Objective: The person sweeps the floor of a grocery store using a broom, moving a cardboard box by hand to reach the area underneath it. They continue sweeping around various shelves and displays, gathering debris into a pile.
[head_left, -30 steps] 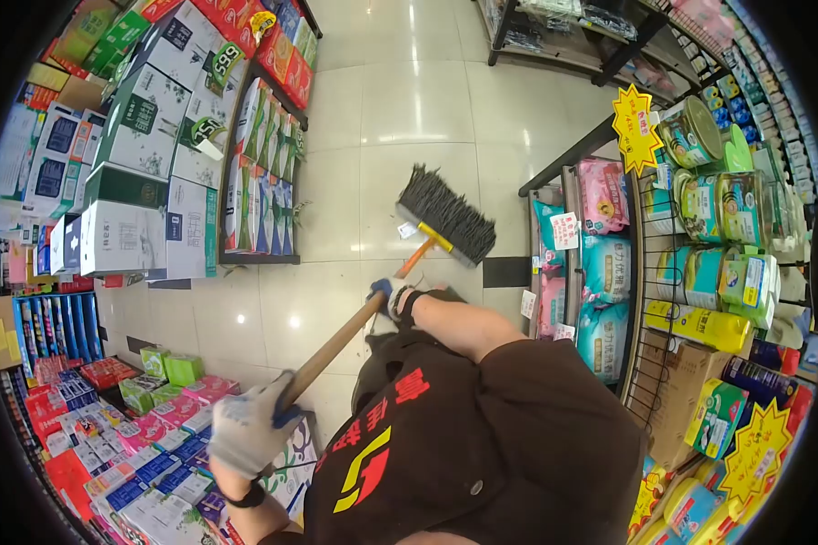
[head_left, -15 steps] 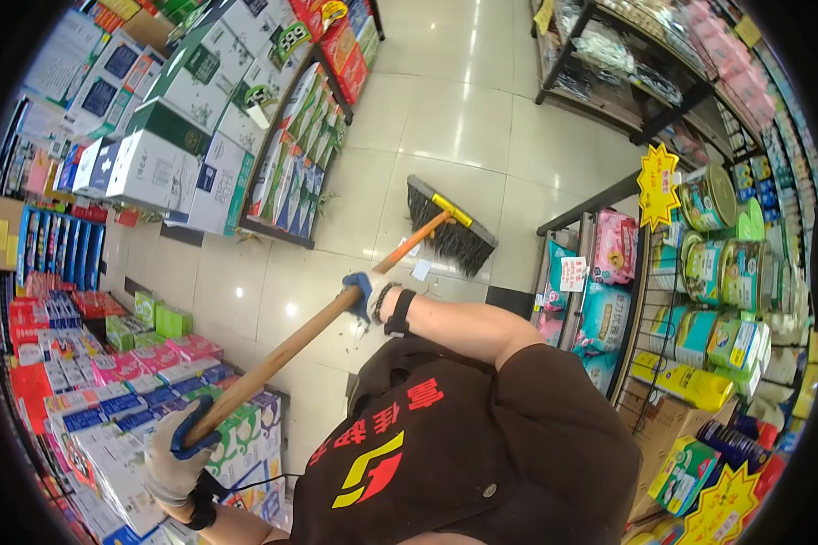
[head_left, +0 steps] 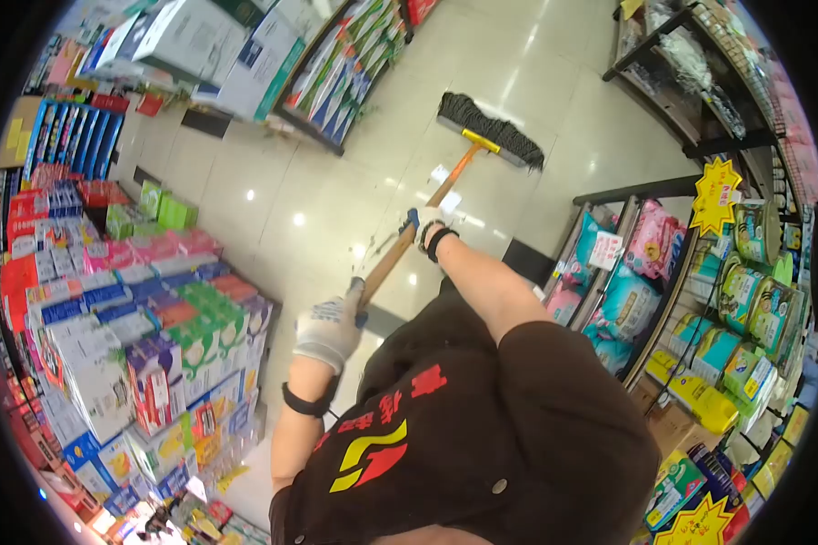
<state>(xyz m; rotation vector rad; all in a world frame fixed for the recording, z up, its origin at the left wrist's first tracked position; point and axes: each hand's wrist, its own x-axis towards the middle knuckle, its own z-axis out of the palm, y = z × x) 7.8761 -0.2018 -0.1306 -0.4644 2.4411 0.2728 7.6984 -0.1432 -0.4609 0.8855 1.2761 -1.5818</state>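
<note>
A broom with a wooden handle (head_left: 390,272), a yellow clamp and dark bristles (head_left: 495,127) reaches out over the tiled floor. My left hand (head_left: 329,325), in a white and blue work glove, is closed around the upper end of the handle, near my body. Further down, my right hand (head_left: 420,224), gloved too and partly hidden by its wrist, wraps the middle of the handle. The bristles point away from me, on the far side of the broom's bar. Pale scraps (head_left: 449,201) lie on the floor beside the lower handle.
Stacked tissue boxes (head_left: 204,318) stand at my left. Ahead on the left is a low shelf of cartons (head_left: 341,77). To the right, racks hold pink and teal packs (head_left: 629,304) and tubs (head_left: 745,309). A dark rack (head_left: 691,100) stands further ahead on the right.
The broom head has moved forward and to the right, and its bristles have swung from the near side to the far side. My left hand has come forward and inward with the handle.
</note>
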